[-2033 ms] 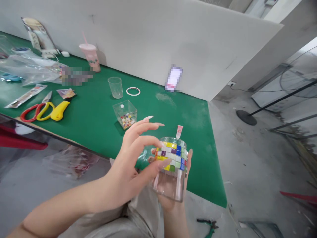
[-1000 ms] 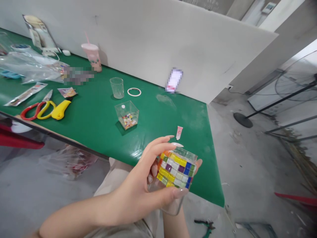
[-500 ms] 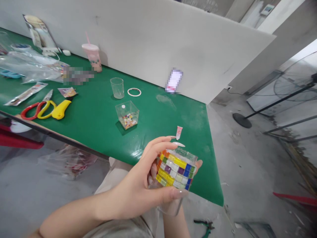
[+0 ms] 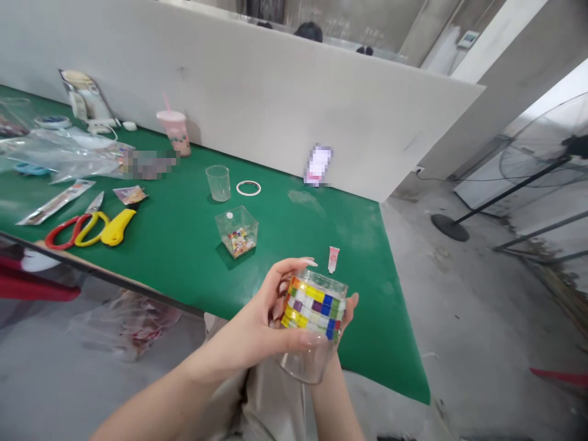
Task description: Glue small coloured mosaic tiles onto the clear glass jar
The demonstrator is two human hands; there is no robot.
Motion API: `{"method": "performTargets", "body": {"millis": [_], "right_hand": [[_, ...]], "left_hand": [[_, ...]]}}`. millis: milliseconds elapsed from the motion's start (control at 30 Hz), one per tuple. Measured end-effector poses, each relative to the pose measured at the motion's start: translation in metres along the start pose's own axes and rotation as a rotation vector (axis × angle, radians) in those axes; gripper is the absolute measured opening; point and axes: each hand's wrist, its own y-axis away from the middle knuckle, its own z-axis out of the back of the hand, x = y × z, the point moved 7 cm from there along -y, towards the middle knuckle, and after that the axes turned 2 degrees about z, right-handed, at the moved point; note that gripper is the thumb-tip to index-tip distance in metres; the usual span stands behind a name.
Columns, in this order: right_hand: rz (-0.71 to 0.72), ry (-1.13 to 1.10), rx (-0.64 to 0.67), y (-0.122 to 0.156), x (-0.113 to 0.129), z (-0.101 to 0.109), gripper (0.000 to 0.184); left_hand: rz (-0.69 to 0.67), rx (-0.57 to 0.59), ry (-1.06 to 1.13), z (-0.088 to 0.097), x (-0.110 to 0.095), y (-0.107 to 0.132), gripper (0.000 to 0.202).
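Observation:
Between my two hands is a clear glass jar (image 4: 312, 309) with rows of coloured mosaic tiles around its upper part; the lower part is bare. My left hand (image 4: 275, 306) grips it from the left, thumb across the front and fingers near the rim. From the right and behind, my right hand (image 4: 346, 318) holds it, mostly hidden by the jar. Just beyond the jar lies a small pink and white tube (image 4: 333, 260). A clear square container (image 4: 237, 233) with small coloured pieces stands farther left on the green table (image 4: 294, 233).
Behind stand a clear cup (image 4: 218, 184), a white ring (image 4: 248, 188), a phone (image 4: 318, 165) against the white partition (image 4: 248, 92) and a pink drink cup (image 4: 176, 131). Scissors (image 4: 76, 229), a yellow-handled tool (image 4: 118, 226) and plastic bags (image 4: 68, 153) lie left. A fan stand (image 4: 450, 227) is right.
Both hands and the jar have shifted slightly left in the view, with the jar still held. The view has tilted up, showing more above the partition. The table items look undisturbed.

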Motion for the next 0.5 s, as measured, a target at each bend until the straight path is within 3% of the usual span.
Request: {"method": "performTargets", "body": {"millis": [233, 400, 500], "right_hand": [[-0.108, -0.064, -0.022, -0.025, -0.015, 0.000, 0.061], [-0.179, -0.040, 0.008, -0.032, -0.026, -0.002, 0.059], [-0.187, -0.056, 0.031, -0.034, -0.031, -0.004, 0.061]], "left_hand": [[0.126, -0.119, 0.101, 0.029, 0.015, -0.014, 0.083], [0.164, -0.147, 0.119, 0.042, 0.021, -0.014, 0.067], [0.149, -0.161, 0.100, 0.046, 0.022, -0.013, 0.080]]}}
